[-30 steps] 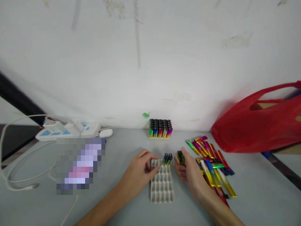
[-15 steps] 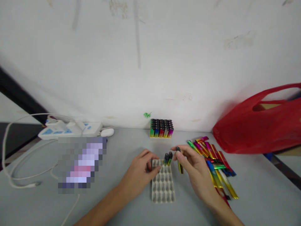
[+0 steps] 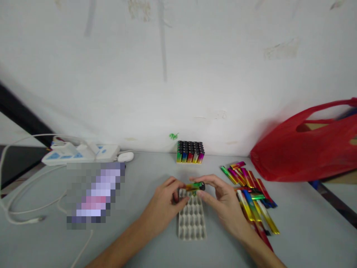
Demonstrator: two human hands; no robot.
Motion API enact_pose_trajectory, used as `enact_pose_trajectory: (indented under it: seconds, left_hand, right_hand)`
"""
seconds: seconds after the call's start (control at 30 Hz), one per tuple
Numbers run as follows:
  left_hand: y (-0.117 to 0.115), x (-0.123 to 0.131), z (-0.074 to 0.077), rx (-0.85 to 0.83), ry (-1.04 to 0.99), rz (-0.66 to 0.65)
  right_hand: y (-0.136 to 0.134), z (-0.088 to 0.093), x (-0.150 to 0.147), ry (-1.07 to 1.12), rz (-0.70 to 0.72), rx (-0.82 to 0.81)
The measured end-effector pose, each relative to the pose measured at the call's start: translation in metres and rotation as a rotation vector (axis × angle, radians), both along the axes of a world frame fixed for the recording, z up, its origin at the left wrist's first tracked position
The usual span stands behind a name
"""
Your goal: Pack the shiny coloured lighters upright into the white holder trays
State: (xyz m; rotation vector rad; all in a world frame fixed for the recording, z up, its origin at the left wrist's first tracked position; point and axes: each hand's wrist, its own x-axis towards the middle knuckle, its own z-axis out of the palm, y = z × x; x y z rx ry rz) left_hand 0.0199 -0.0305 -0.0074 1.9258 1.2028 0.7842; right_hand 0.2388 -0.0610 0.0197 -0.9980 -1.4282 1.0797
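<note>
A grey tray (image 3: 192, 223) with rows of empty cells lies on the table before me. My left hand (image 3: 164, 203) grips the tray's far left corner with curled fingers. My right hand (image 3: 220, 201) pinches a shiny green-to-orange lighter (image 3: 195, 185), held sideways over the tray's far end. The two lighters standing in the tray's far row are hidden behind it. A loose pile of coloured lighters (image 3: 252, 195) lies just right of my right hand.
A full block of upright lighters (image 3: 190, 152) stands against the wall. A red plastic bag (image 3: 306, 149) sits at the right. A white power strip (image 3: 80, 154) with cables and a blurred-out object (image 3: 95, 195) lie at the left.
My right hand took a lighter up from beside the pile, swung it left and turned it sideways over the tray's far end. My left hand stayed on the tray.
</note>
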Motion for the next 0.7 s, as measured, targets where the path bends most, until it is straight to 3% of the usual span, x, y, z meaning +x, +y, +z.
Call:
enact_pose_trajectory:
  seconds: [0.3, 0.7]
  left_hand:
    - [-0.0006, 0.0009, 0.0017, 0.016, -0.004, -0.012]
    - [-0.0011, 0.0018, 0.0003, 0.031, 0.009, -0.024]
  right_hand:
    - [0.0020, -0.0100, -0.0021, -0.240, -0.025, 0.129]
    - [0.0015, -0.0108, -0.0056, -0.356, -0.021, 0.109]
